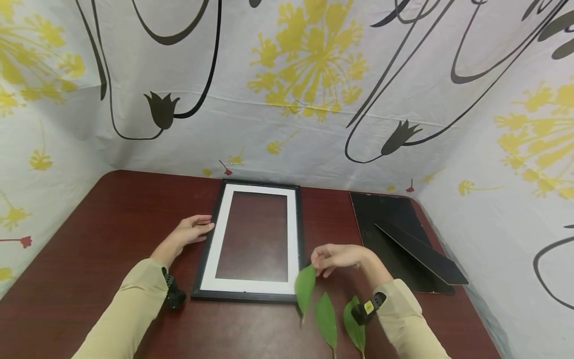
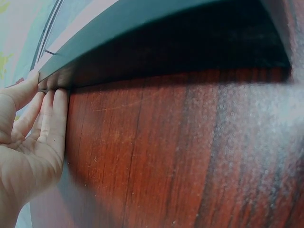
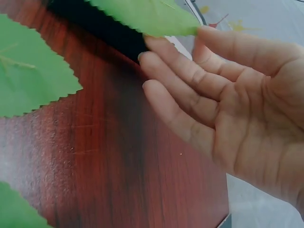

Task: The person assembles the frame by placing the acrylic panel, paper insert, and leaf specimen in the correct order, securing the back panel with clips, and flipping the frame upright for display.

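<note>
A black picture frame (image 1: 302,239) with a white mat (image 1: 293,234) lies on the dark red table; its middle shows the table top. My left hand (image 1: 192,230) is at the frame's left side, its fairly straight fingers (image 2: 58,111) and thumb tip touching the outer edge. Between thumb and fingers, my right hand (image 1: 338,257) pinches the tip of a green leaf (image 1: 305,285), which hangs stem down by the frame's lower right corner. Two more leaves, a middle one (image 1: 326,319) and a right one (image 1: 354,326), lie below that hand, the latter partly hidden by the wrist camera.
At the right of the table (image 1: 112,224) lies a black backing board (image 1: 385,209) with its stand flap (image 1: 421,252) raised at an angle. A patterned white cloth (image 1: 202,149) with yellow and grey flowers surrounds the table's back and sides.
</note>
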The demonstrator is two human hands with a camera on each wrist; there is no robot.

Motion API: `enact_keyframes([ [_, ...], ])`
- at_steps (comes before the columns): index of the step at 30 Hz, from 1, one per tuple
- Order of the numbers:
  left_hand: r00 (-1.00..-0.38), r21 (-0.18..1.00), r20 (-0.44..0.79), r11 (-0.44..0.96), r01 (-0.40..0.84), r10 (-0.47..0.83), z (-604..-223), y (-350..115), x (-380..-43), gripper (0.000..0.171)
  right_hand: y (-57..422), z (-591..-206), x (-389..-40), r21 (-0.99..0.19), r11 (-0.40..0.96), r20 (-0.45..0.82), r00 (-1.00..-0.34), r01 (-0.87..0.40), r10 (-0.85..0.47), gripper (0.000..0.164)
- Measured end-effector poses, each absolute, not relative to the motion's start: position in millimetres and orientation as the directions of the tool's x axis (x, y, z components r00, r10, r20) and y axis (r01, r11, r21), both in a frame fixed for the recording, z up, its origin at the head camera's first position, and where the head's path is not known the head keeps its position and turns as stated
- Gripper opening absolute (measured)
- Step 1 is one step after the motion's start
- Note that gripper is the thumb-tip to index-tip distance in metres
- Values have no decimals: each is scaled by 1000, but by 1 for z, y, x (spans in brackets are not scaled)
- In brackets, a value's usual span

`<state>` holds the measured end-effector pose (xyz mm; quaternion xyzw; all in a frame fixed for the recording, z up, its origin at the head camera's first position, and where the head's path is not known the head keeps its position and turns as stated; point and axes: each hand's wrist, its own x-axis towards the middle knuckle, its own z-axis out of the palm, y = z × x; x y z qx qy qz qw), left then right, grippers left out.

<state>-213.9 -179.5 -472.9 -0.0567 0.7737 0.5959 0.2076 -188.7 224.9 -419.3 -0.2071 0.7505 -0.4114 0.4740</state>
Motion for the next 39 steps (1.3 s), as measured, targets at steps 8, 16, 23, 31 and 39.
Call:
enact_keyframes([
  [8, -902, 890, -409, 280, -359, 142, -469, -181, -211, 58, 217, -419, -199, -846, 517, -499, -532, 130, -684, 12],
  [16, -897, 884, -424, 276, -378, 129, -470, -182, -208, 56, 207, -420, -205, -853, 501, -486, -574, 146, -659, 17],
  [23, -900, 886, -418, 272, -374, 123, -469, -183, -207, 56, 196, -420, -215, -859, 489, -454, -663, 149, -595, 17],
  [31, -899, 887, -422, 258, -383, 115, -468, -182, -208, 55, 182, -418, -227, -878, 450, -424, -706, 165, -568, 19],
  [39, -902, 888, -420, 250, -385, 105, -466, -178, -209, 54, 167, -416, -240, -899, 405, -395, -700, 163, -595, 16],
])
